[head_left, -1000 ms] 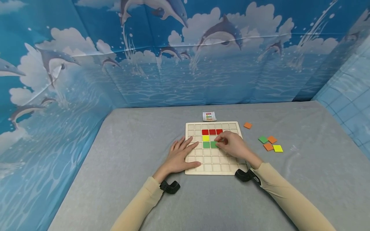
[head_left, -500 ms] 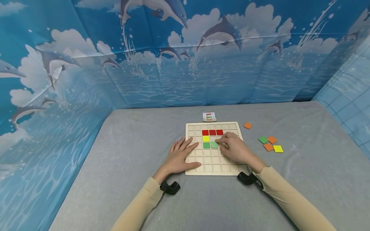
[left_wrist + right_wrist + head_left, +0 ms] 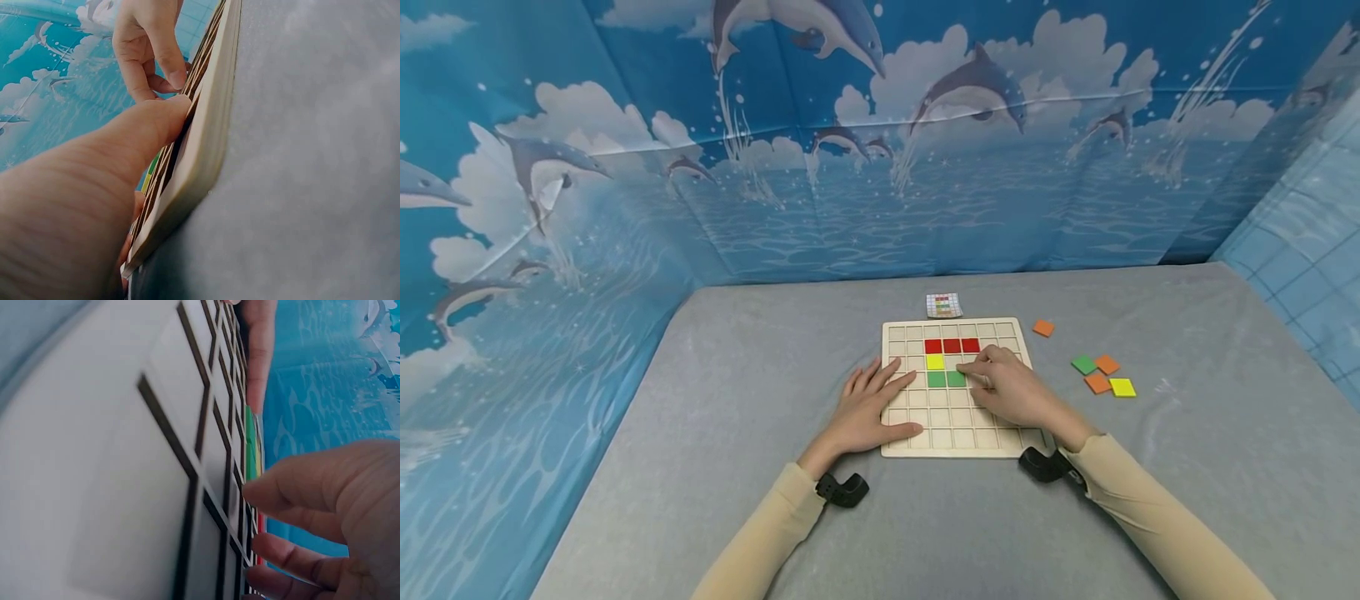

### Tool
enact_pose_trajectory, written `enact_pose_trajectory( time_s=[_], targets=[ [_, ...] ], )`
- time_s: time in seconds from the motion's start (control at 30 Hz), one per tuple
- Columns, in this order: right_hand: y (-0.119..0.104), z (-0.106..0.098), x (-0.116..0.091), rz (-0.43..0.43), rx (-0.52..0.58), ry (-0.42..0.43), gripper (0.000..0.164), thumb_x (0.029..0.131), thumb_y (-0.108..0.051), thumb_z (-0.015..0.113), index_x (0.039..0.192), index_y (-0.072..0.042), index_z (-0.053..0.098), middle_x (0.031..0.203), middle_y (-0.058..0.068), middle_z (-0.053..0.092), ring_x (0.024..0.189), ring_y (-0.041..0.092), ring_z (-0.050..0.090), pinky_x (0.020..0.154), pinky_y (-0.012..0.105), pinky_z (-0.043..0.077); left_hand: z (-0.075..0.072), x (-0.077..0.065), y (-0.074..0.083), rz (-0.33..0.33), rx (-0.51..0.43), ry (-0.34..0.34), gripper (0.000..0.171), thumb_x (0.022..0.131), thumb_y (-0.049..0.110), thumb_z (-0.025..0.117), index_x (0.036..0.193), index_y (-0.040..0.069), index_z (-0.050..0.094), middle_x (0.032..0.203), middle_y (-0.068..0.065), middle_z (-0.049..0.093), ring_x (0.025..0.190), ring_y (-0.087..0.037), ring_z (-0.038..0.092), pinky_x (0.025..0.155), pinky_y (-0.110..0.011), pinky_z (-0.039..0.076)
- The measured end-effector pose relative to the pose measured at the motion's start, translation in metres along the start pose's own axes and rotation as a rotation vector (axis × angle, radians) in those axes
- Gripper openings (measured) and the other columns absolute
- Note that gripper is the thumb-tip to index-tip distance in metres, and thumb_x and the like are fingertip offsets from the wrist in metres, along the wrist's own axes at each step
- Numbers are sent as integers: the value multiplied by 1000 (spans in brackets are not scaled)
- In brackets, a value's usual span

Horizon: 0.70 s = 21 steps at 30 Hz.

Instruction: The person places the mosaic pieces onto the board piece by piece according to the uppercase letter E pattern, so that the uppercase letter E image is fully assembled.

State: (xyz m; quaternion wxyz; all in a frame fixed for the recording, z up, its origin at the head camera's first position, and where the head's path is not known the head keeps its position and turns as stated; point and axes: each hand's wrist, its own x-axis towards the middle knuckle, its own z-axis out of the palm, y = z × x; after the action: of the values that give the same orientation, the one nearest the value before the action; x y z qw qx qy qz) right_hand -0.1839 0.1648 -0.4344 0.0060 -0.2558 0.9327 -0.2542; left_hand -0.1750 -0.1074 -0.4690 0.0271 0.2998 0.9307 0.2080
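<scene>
All digits of the left hand [image 3: 861, 412] are spread at the left edge of the wooden grid board [image 3: 962, 418]; thumb and two nearest fingers rest on it. In the grid: three red tiles [image 3: 952, 346] in a row, one yellow tile [image 3: 935, 362] below, then a left green tile [image 3: 937, 379] and right green tile [image 3: 956, 379] side by side. Gridded card [image 3: 943, 306] just beyond the far edge. Right hand [image 3: 1011, 390]: index fingertip touches the right green tile's upper right corner, thumb apart from it. Rightward, on grey cloth [image 3: 1187, 425]: lone orange tile [image 3: 1042, 328], then clustered loose green tile [image 3: 1083, 364], two orange tiles [image 3: 1097, 383], loose yellow tile [image 3: 1123, 387].
</scene>
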Motion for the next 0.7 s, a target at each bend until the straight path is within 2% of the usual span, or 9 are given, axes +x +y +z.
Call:
enact_pose_trajectory(
  time_s=[0.17,0.37,0.5,0.7],
  targets=[
    [6,-3,-5,-36,63,5,41,87,-9,66,128,-4,60,104,8,54,84,20,45,69,36,39,0,-1,1,9,-17,3,78,85,61,56,150,25,32,157,-2,16,143,-28,6,110,-51,2],
    [16,-15,-18,-66,135,62,32,88,-5,66,120,0,64,103,12,55,78,20,47,62,32,40,-2,-2,3,7,-28,-2,78,86,60,57,150,24,32,157,-2,15,143,-28,5,110,-51,2],
    [24,-28,-28,19,98,109,26,89,-9,66,114,-1,67,105,13,57,75,21,50,59,32,41,-2,-2,2,1,-29,-5,78,86,60,56,150,25,30,157,-1,14,143,-27,3,110,-50,1],
    [40,-42,-42,194,-15,180,28,91,-22,65,109,-1,68,106,19,60,84,30,58,63,43,46,-1,-1,0,5,-26,1,78,85,60,56,150,25,31,157,-1,15,143,-27,3,110,-51,1]
  ],
)
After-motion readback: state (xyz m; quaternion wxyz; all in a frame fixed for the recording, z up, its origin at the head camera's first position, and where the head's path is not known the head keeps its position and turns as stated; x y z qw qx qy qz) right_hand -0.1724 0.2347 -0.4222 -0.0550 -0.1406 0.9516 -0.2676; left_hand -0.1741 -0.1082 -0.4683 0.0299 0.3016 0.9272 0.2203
